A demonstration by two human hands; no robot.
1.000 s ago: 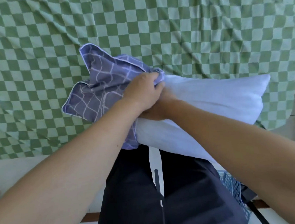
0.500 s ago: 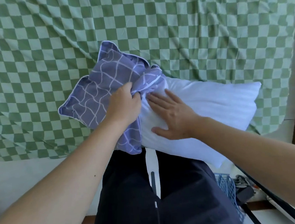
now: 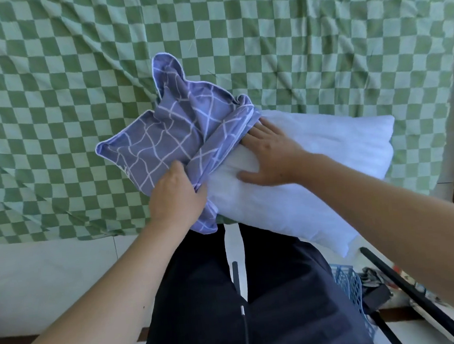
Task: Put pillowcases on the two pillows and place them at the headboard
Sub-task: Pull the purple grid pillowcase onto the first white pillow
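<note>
Head view: left hand [image 3: 177, 194] grip bunches the pillowcase [image 3: 174, 138]; right hand [image 3: 269, 155] lies flat, fingers straight, on the pillow [image 3: 328, 158].

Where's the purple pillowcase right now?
Centre-left of the head view: the purple pillowcase is bunched over the white pillow's left end, gripped by the left hand.

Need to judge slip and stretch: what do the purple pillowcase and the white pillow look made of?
Purple pillowcase: thin woven cloth, probably cotton, matte; it creases and bunches softly. White pillow: smooth, faintly shiny fabric shell, plump and dented under the right hand, so probably soft fibre filling.
</note>
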